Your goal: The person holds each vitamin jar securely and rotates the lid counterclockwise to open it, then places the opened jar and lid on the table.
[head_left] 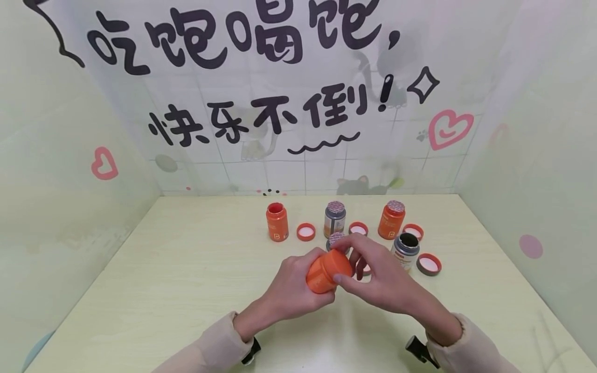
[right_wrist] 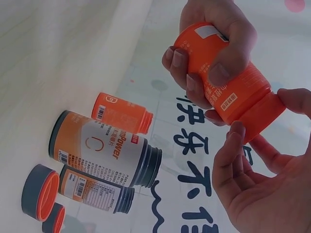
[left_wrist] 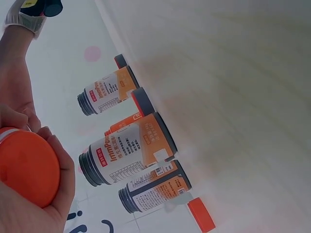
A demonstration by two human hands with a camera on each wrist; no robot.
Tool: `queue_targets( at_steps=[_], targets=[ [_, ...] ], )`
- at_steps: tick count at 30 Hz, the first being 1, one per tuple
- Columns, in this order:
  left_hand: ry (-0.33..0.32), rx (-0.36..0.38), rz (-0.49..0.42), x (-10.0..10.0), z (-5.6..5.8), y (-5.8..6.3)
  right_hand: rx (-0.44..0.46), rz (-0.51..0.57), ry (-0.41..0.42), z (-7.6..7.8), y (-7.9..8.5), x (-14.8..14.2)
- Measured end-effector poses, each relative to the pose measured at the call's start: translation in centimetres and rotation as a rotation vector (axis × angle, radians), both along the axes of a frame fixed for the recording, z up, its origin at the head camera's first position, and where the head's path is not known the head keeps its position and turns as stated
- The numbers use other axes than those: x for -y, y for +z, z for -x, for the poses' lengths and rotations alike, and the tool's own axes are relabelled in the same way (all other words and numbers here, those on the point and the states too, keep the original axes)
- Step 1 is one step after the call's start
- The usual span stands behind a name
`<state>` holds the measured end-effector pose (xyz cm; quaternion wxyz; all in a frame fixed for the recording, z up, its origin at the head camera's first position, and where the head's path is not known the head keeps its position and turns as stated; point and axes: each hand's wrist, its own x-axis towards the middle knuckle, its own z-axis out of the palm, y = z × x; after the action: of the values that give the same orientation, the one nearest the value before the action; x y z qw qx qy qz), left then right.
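In the head view my left hand (head_left: 291, 290) grips an orange bottle (head_left: 318, 278) around its body, tilted over the middle of the table. An orange cap (head_left: 339, 263) sits on the bottle's neck. My right hand (head_left: 384, 272) pinches this cap between thumb and fingertips, as the right wrist view also shows, with the bottle's white-printed side (right_wrist: 245, 90) toward that camera. The bottle's round base faces the left wrist camera, partly wrapped by the left fingers. Behind the right hand, a grey-necked bottle (head_left: 332, 241) is mostly hidden.
Farther back stand an uncapped orange bottle (head_left: 278, 226), a sealed grey bottle (head_left: 334, 224) and a sealed orange bottle (head_left: 391, 224). An uncapped white-labelled bottle (head_left: 407, 245) is just beyond the right hand. Loose caps lie beside them, including one (head_left: 306, 232) left and one (head_left: 429, 264) right.
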<state>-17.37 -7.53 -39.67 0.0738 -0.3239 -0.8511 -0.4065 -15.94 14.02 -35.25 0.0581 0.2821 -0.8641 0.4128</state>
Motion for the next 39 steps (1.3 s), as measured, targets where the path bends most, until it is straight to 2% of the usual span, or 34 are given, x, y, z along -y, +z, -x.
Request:
queue_targets(
  at_steps=[4,11,15,33,36,39],
  targets=[
    [0.002,0.010,0.003,0.01,0.00,-0.04,0.000,0.003,-0.006,-0.02,0.01,0.15],
    [-0.015,0.012,-0.016,-0.04,0.07,0.00,0.062,-0.001,-0.097,0.12,-0.10,0.42],
    [-0.023,0.013,-0.019,-0.11,0.09,0.11,0.083,-0.003,-0.118,0.22,-0.14,0.36],
    [0.000,0.048,-0.008,0.06,-0.22,0.02,0.004,0.026,0.059,-0.05,-0.02,0.04],
    [-0.001,0.045,-0.009,0.04,-0.21,-0.04,-0.007,0.032,0.066,-0.10,-0.05,0.08],
    [-0.002,0.035,-0.013,0.02,-0.14,-0.08,-0.001,0.035,0.032,-0.19,0.00,0.22]
  ],
)
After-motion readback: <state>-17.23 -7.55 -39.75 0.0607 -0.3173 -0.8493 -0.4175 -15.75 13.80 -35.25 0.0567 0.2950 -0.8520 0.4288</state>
